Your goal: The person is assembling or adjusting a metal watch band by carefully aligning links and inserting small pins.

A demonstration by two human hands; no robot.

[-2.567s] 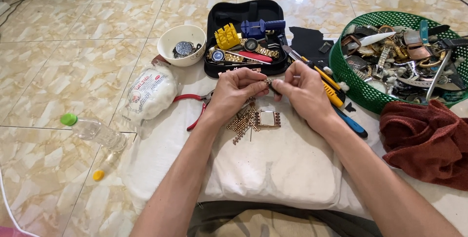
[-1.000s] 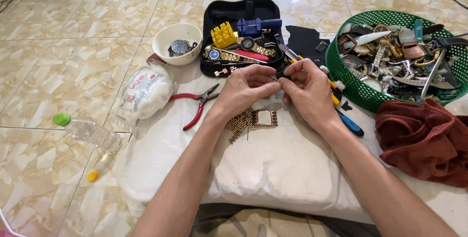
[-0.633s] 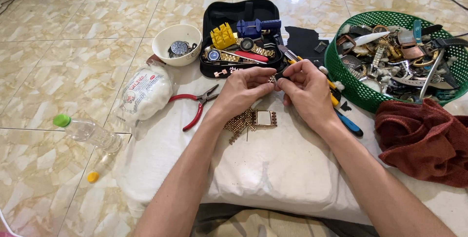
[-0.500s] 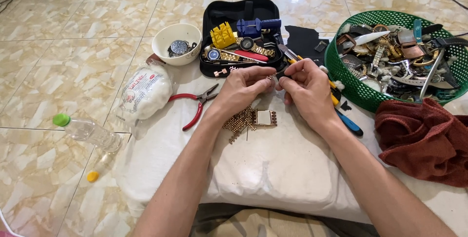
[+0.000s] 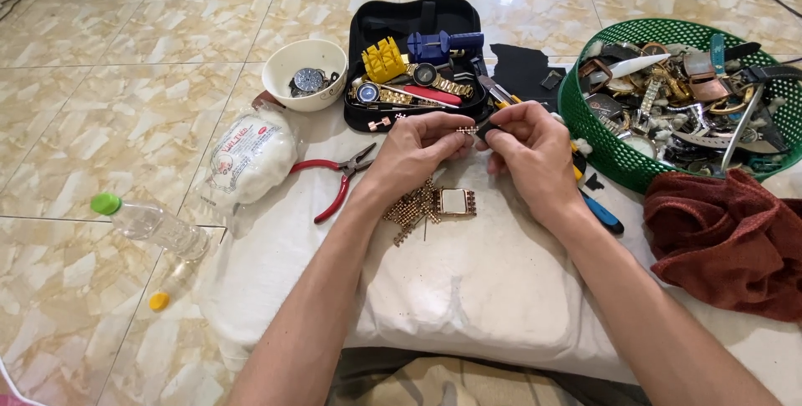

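Head view: both hands pinching a small watch-band link piece over a white cushion.

Left hand (image 5: pixel 413 151) and right hand (image 5: pixel 530 151) brought together, fingers narrow and closed on a short gold link piece (image 5: pixel 466 129), right fingers also gripping a small dark tool (image 5: pixel 487 130) at its end. Just below the hands, lying on the white cushion (image 5: pixel 468 281): a square gold watch case with mesh bracelet (image 5: pixel 430 204). Red-handled pliers (image 5: pixel 334 180) left of the left wrist, beside a white cotton bag (image 5: pixel 246 159). Beyond the hands, an open black tool case (image 5: pixel 418 59) with watches and a yellow holder, and a white bowl (image 5: pixel 305 74) holding a watch. Green basket (image 5: pixel 614 159) of watch parts at right, above a maroon cloth (image 5: pixel 727 239). Clear green-capped bottle (image 5: pixel 154 224) on the tiled floor at left.
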